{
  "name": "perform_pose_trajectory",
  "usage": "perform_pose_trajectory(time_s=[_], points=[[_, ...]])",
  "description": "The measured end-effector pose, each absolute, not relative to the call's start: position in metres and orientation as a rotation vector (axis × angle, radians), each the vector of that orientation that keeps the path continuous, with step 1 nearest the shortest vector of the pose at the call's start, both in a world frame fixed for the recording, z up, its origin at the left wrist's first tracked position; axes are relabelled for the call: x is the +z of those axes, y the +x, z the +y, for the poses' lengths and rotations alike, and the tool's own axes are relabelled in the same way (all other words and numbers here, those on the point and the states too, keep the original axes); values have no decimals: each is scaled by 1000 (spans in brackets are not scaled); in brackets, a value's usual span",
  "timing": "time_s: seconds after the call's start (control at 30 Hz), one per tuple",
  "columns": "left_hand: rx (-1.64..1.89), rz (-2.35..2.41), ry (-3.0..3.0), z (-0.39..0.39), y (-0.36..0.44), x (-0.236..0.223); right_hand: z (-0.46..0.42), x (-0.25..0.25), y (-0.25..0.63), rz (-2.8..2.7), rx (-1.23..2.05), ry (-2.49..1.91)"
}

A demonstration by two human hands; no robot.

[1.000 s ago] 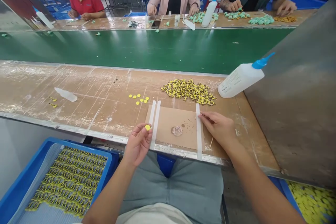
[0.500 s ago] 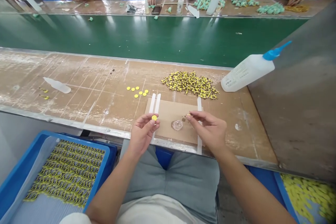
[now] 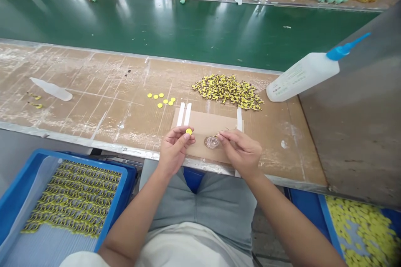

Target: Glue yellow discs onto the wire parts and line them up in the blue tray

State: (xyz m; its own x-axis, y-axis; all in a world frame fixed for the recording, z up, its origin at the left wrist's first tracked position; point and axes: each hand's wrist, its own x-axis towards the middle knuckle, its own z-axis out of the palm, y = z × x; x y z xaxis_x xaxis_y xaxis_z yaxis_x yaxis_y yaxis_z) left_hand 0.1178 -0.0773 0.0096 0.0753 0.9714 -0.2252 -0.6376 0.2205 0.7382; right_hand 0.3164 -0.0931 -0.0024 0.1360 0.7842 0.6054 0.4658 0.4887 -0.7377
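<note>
Hands: the left hand [image 3: 174, 150] and right hand [image 3: 241, 152] are held close together over the near edge of the board, palms turned toward each other.

Left grip: thumb and fingertips pinch a flat round yellow disc [image 3: 188, 131] by its edge, the fingers nearly closed around it.

Right grip: thumb and forefinger are pressed almost together on a thin dark sliver [image 3: 223, 133], too small to tell exactly what it is.

Board: a rectangular brown cardboard sheet [image 3: 206, 123] lies on the bench, with narrow white strips [image 3: 181, 114] standing along its far edge, and a round clear dab of glue [image 3: 212, 142] just beyond the right hand's fingers.

Bench: a scuffed tan work surface [image 3: 94, 112] carries a loose heap of yellow-and-black pieces [image 3: 228, 91] far of the board, a small scatter of loose yellow discs [image 3: 159, 101] to its left, and a white plastic glue bottle with a blue nozzle [image 3: 302, 77] lying at right.

Progress: a blue tray [image 3: 125, 171] near left holds many tidy rows of yellow-and-black pieces, with its near end bare; the heap and loose discs appear left to do, and a second blue tray [image 3: 326, 221] near right holds a mass of yellow discs.
</note>
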Motion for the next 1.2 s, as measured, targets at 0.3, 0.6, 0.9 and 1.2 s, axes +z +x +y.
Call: perform_pose_trajectory(time_s=[0.3, 0.6, 0.9, 1.2], points=[[1266, 744, 518, -78, 116, 7, -92, -3, 317, -1548, 325, -1127], [1270, 732, 515, -79, 115, 6, -91, -2, 316, -1550, 332, -1073], [1261, 744, 515, -78, 115, 7, -90, -2, 325, -1593, 223, -1061], [1265, 723, 507, -78, 114, 6, -89, 3, 323, -1701, 227, -1025]])
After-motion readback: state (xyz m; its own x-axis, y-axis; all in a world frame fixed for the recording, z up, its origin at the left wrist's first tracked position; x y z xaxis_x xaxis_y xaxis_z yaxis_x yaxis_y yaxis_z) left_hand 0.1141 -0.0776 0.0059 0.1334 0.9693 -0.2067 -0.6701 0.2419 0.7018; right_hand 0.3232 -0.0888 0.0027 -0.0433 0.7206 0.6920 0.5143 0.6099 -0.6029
